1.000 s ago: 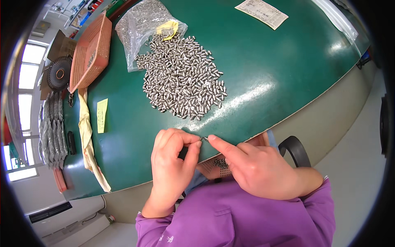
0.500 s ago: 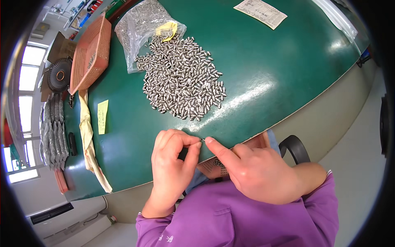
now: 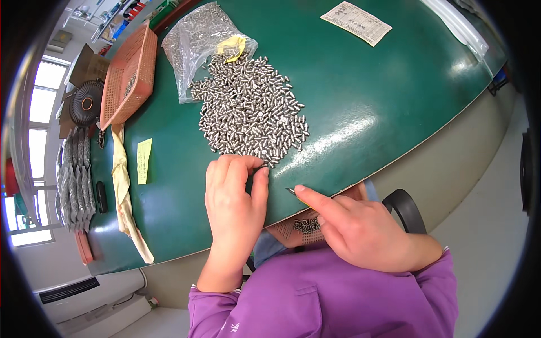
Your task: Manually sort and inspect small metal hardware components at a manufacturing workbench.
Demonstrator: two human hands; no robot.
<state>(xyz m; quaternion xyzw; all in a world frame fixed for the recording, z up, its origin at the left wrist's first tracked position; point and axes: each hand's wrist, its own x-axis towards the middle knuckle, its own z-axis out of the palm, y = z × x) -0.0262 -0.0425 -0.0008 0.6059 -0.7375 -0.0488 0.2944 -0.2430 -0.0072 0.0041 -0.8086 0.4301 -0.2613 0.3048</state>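
A heap of small silvery metal pins with rounded ends [image 3: 253, 107] lies on the green table. At its near edge is my left hand [image 3: 234, 191], thumb and forefinger pinched around one small metal pin [image 3: 266, 164]; the fingertips partly hide it. My right hand [image 3: 360, 231] sits to the right, nearer the table's edge, closed around a thin pointed tool [image 3: 291, 191]. The tool's dark tip points left, just beyond my forefinger, and a bit of yellow shows along it. The rest of it is hidden under the fingers.
Behind the heap lies a clear bag [image 3: 200, 39] of more pins. A pink basket [image 3: 149, 67], a cloth strip [image 3: 119, 169] and a yellow slip [image 3: 144, 160] are on the left. A paper form [image 3: 356, 22] lies far off. Below the table edge, another pink basket [image 3: 282, 231] holds pins.
My left hand has moved away from the tool, up to the heap's near edge. My right hand has shifted slightly right, and more of the lower basket shows.
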